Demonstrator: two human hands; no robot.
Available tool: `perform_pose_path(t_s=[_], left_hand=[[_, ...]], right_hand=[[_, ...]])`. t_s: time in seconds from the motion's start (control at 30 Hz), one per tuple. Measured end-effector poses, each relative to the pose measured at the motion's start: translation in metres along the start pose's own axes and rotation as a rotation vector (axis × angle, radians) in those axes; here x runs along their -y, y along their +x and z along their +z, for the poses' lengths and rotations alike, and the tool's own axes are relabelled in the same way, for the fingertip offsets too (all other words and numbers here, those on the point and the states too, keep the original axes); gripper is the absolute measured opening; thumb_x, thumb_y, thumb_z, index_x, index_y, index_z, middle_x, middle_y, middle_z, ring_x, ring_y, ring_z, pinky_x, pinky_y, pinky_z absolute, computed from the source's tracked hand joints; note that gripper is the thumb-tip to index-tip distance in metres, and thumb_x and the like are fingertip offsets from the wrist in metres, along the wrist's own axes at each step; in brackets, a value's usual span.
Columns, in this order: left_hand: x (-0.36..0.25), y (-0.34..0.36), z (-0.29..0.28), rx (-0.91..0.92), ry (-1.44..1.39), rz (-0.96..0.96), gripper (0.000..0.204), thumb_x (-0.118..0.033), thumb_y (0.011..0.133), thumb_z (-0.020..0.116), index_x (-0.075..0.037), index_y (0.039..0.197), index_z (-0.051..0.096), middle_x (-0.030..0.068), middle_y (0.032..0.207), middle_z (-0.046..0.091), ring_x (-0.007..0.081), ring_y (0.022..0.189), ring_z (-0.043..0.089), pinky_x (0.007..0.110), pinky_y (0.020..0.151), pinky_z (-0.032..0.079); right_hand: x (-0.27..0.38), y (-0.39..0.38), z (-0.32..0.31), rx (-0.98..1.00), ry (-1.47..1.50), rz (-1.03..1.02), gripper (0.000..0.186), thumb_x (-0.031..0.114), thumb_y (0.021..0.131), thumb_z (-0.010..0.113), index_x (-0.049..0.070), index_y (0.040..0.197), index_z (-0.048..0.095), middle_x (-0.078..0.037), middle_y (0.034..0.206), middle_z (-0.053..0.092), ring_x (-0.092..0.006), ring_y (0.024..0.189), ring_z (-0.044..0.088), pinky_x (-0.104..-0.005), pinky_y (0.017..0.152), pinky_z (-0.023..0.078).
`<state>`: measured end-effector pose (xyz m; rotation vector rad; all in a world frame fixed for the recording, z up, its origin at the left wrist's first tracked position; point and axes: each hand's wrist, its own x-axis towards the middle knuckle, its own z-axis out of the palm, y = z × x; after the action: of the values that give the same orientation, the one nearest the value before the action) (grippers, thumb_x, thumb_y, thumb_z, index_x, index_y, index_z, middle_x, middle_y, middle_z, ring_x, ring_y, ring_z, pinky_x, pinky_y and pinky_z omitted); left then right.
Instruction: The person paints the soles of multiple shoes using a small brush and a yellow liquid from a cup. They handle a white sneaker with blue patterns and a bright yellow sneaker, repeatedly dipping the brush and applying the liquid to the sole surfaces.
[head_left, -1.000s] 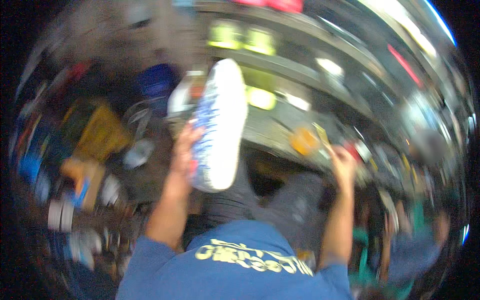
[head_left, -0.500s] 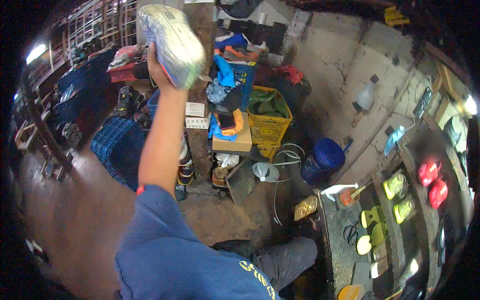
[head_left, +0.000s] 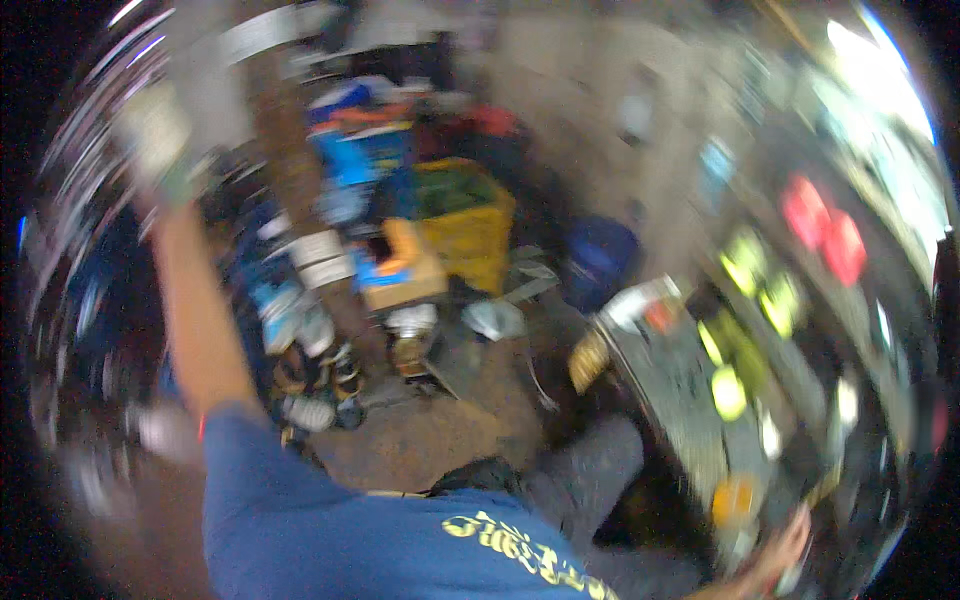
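My left arm reaches up to the upper left, and my left hand (head_left: 160, 195) grips a blurred white shoe (head_left: 155, 135) with a greenish end. My right hand (head_left: 785, 550), low at the right beside the grey workbench (head_left: 670, 420), is closed around something thin that motion blur hides. Near it on the bench lie an orange round object (head_left: 732, 500) and yellow-green sole-like pieces (head_left: 730, 390).
Shelves at the right hold yellow-green shoes (head_left: 778, 300) and red shoes (head_left: 840, 245). Ahead are a yellow crate (head_left: 470, 250), a blue bucket (head_left: 600, 255), a cardboard box (head_left: 410, 290) and a white funnel (head_left: 490, 322). Several shoes (head_left: 310, 410) crowd the floor at left.
The view has swung from the bench toward the crates and back slightly. My left hand has carried the shoe up and leftward. My right hand, unseen half a second ago, shows again at lower right.
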<state>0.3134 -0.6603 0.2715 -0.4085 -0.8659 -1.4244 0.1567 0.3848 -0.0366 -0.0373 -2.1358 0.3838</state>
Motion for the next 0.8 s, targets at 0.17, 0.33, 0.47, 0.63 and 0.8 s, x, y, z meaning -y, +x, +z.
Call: perform_pose_path(t_s=[0.17,0.33,0.47,0.63,0.8], left_hand=[[0.115,-0.139,0.072,0.116,-0.036,-0.510,0.046,-0.035,0.102,0.050,-0.002,0.134,0.058,0.0145,0.125,0.068,0.0301,0.112,0.066,0.045,0.100,0.053],[0.186,-0.322,0.149,0.352,-0.277,-1.099,0.047,-0.036,0.104,0.050,-0.002,0.136,0.056,0.0148,0.124,0.068,0.0285,0.110,0.068,0.044,0.099,0.054],[0.219,-0.449,0.221,0.501,-0.354,-1.590,0.048,-0.036,0.105,0.049,-0.003,0.139,0.054,0.0151,0.124,0.069,0.0273,0.108,0.069,0.043,0.098,0.055],[0.255,-0.599,0.297,0.614,-0.221,-1.806,0.037,-0.023,0.100,0.063,-0.006,0.133,0.058,0.0073,0.114,0.070,0.0196,0.095,0.071,0.036,0.085,0.060],[0.254,-0.675,0.306,0.655,-0.532,-2.309,0.035,-0.024,0.102,0.060,-0.004,0.130,0.059,0.0113,0.118,0.070,0.0221,0.100,0.072,0.038,0.089,0.059]], right_hand=[[0.051,-0.006,-0.010,0.097,0.528,0.617,0.026,0.023,0.097,0.071,0.001,0.110,0.075,-0.006,0.104,0.075,-0.0145,0.094,0.068,-0.0289,0.088,0.052],[0.078,-0.008,-0.009,0.212,0.406,0.563,0.022,0.020,0.094,0.072,0.000,0.101,0.076,-0.005,0.086,0.075,-0.0111,0.081,0.066,-0.0287,0.077,0.052],[0.072,-0.015,-0.012,0.178,0.386,0.631,0.023,0.021,0.095,0.070,0.000,0.102,0.076,-0.005,0.088,0.075,-0.0114,0.082,0.066,-0.0288,0.077,0.051],[0.056,-0.037,-0.015,0.284,0.447,0.790,0.025,0.022,0.094,0.071,-0.002,0.097,0.075,-0.005,0.086,0.074,-0.0114,0.078,0.065,-0.0293,0.076,0.051],[0.052,-0.049,-0.022,0.342,0.466,0.775,0.023,0.022,0.095,0.072,0.000,0.100,0.076,-0.002,0.085,0.074,-0.0100,0.079,0.064,-0.0283,0.075,0.050]])
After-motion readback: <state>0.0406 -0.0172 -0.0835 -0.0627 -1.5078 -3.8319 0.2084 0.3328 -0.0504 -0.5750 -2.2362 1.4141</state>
